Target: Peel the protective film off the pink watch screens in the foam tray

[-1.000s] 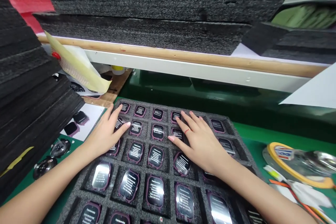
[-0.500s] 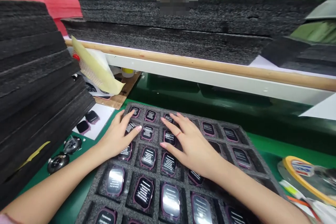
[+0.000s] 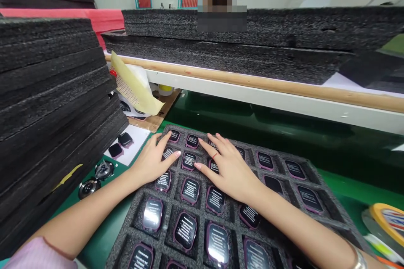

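Note:
A grey foam tray (image 3: pixel 176 176) with square pockets holds many smartwatches without straps, in purple cases, most with lines of white text on their screens. My left hand (image 3: pixel 153 157) rests open over the tray's far left corner, its fingertips at a corner smartwatch (image 3: pixel 174 135). My right hand (image 3: pixel 229 164) spreads over the third column. Its index fingertip is beside the far smartwatch (image 3: pixel 192 141) of the second column, and its thumb tip is at the edge of the one nearer me (image 3: pixel 189 161). My hand partly covers watches beneath it.
A tall stack of black foam sheets (image 3: pixel 53 105) stands at left. Beside it lie two watches on white paper (image 3: pixel 134 151) and two round watches (image 3: pixel 89 187). A white shelf (image 3: pixel 252 97) carrying black foam crosses behind the tray. A yellow tape roll (image 3: pixel 383 222) sits at right.
My right hand has shifted slightly left over the tray, its index finger and thumb now closer to the second column. My left hand stays at the same corner. The whole view has shifted a little.

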`<action>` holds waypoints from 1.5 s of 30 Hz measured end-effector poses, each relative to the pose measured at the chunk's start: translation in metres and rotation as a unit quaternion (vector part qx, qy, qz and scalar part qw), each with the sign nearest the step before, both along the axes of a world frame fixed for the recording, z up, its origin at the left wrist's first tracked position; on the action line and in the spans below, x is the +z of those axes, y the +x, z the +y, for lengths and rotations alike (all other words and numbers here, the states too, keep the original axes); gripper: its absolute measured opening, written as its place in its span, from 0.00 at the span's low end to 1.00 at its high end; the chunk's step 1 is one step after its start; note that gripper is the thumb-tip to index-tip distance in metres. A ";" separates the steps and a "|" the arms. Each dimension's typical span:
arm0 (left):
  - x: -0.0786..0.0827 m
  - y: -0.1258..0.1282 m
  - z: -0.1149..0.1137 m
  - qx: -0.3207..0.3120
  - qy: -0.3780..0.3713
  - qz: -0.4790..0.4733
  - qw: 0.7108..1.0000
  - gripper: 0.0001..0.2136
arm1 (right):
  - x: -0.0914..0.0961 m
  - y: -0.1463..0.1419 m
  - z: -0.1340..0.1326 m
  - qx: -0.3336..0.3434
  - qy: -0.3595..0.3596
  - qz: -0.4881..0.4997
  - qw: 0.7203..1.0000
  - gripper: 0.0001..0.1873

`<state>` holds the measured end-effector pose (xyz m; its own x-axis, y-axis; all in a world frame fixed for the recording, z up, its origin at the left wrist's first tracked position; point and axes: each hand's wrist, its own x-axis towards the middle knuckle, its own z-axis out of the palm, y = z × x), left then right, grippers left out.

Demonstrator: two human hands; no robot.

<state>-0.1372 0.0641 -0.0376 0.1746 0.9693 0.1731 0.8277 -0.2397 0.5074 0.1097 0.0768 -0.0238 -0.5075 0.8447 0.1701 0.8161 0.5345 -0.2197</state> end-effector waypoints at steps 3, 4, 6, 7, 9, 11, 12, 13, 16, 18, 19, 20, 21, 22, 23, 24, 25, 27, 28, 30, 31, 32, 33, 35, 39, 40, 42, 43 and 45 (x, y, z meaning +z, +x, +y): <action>0.000 -0.002 0.000 0.000 -0.019 -0.039 0.999 0.34 | -0.002 -0.001 -0.010 0.008 -0.016 -0.002 1.000 0.40; 0.000 -0.003 0.001 -0.003 -0.030 -0.061 0.998 0.34 | -0.003 -0.001 -0.014 0.016 -0.018 -0.001 1.000 0.40; 0.001 -0.008 0.002 -0.010 -0.053 -0.100 0.993 0.32 | -0.002 -0.002 -0.023 0.040 -0.016 0.004 0.999 0.39; 0.001 -0.010 0.004 -0.012 -0.063 -0.115 0.991 0.31 | -0.001 -0.003 -0.028 0.053 -0.014 0.006 0.998 0.38; 0.002 -0.016 0.007 -0.008 -0.082 -0.135 0.987 0.29 | 0.001 -0.004 -0.037 0.076 -0.009 0.008 0.997 0.35; 0.003 -0.020 0.010 0.001 -0.102 -0.159 0.982 0.30 | 0.002 -0.005 -0.042 0.088 -0.005 0.008 0.996 0.34; 0.003 -0.022 0.011 0.003 -0.111 -0.171 0.979 0.30 | 0.002 -0.005 -0.043 0.091 -0.003 0.008 0.996 0.34; 0.003 -0.023 0.011 0.004 -0.119 -0.182 0.976 0.31 | 0.002 -0.006 -0.044 0.092 -0.002 0.008 0.996 0.33; 0.000 -0.023 0.011 0.001 -0.128 -0.212 0.969 0.31 | 0.002 -0.008 -0.044 0.089 -0.009 0.004 0.996 0.33; -0.003 -0.022 0.010 -0.003 -0.126 -0.229 0.965 0.31 | 0.003 -0.008 -0.044 0.083 -0.015 0.008 0.996 0.34; -0.005 -0.021 0.009 -0.003 -0.123 -0.236 0.964 0.32 | 0.004 -0.007 -0.045 0.080 -0.014 0.013 0.997 0.35; -0.006 -0.021 0.009 -0.003 -0.120 -0.242 0.963 0.33 | 0.005 -0.005 -0.046 0.078 -0.011 0.019 0.997 0.35; -0.008 -0.020 0.010 0.000 -0.117 -0.248 0.962 0.33 | 0.006 -0.003 -0.048 0.075 -0.006 0.024 0.997 0.35; -0.008 -0.020 0.010 0.003 -0.116 -0.254 0.960 0.33 | 0.006 0.000 -0.050 0.072 -0.002 0.026 0.997 0.35; -0.008 -0.020 0.011 0.008 -0.117 -0.259 0.959 0.33 | 0.007 0.002 -0.052 0.070 0.001 0.026 0.997 0.35; -0.008 -0.020 0.011 0.014 -0.120 -0.264 0.957 0.32 | 0.006 0.005 -0.055 0.067 0.003 0.024 0.997 0.35; -0.007 -0.020 0.012 0.019 -0.123 -0.268 0.955 0.31 | 0.006 0.007 -0.059 0.067 0.004 0.022 0.998 0.36; -0.005 -0.018 0.011 0.027 -0.129 -0.276 0.952 0.30 | 0.004 0.010 -0.068 0.074 0.007 0.021 0.997 0.35; -0.004 -0.017 0.010 0.030 -0.131 -0.280 0.950 0.31 | 0.003 0.011 -0.073 0.082 0.010 0.021 0.996 0.35; -0.003 -0.014 0.005 0.034 -0.135 -0.288 0.947 0.32 | 0.003 0.011 -0.083 0.099 0.017 0.019 0.995 0.35; -0.004 -0.013 0.002 0.036 -0.139 -0.292 0.946 0.33 | 0.003 0.011 -0.087 0.106 0.022 0.017 0.994 0.34; -0.004 -0.012 -0.002 0.037 -0.144 -0.296 0.944 0.35 | 0.003 0.011 -0.091 0.112 0.026 0.016 0.993 0.34; -0.005 -0.012 -0.006 0.039 -0.150 -0.299 0.942 0.36 | 0.002 0.011 -0.095 0.118 0.029 0.016 0.992 0.34; -0.006 -0.013 -0.014 0.041 -0.166 -0.304 0.937 0.40 | 0.001 0.011 -0.099 0.123 0.030 0.014 0.992 0.33; -0.006 -0.020 -0.029 0.031 -0.191 -0.306 0.932 0.45 | -0.002 0.012 -0.099 0.128 0.041 0.006 0.991 0.30; -0.005 -0.022 -0.032 0.025 -0.194 -0.307 0.932 0.46 | -0.002 0.012 -0.099 0.129 0.050 0.005 0.990 0.29; -0.001 -0.025 -0.037 0.006 -0.198 -0.304 0.932 0.47 | 0.001 0.013 -0.100 0.130 0.069 0.009 0.989 0.30; 0.001 -0.026 -0.039 -0.007 -0.197 -0.298 0.934 0.47 | 0.002 0.015 -0.101 0.126 0.077 0.011 0.989 0.31; 0.004 -0.026 -0.042 -0.029 -0.188 -0.273 0.943 0.48 | 0.006 0.019 -0.103 0.116 0.090 0.014 0.989 0.32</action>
<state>-0.1637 0.0220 -0.0339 0.2131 0.9718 -0.1013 0.4088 0.0055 0.9126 0.1289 -0.0267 -0.0181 -0.6771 0.6609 0.3235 0.6620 0.7391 -0.1244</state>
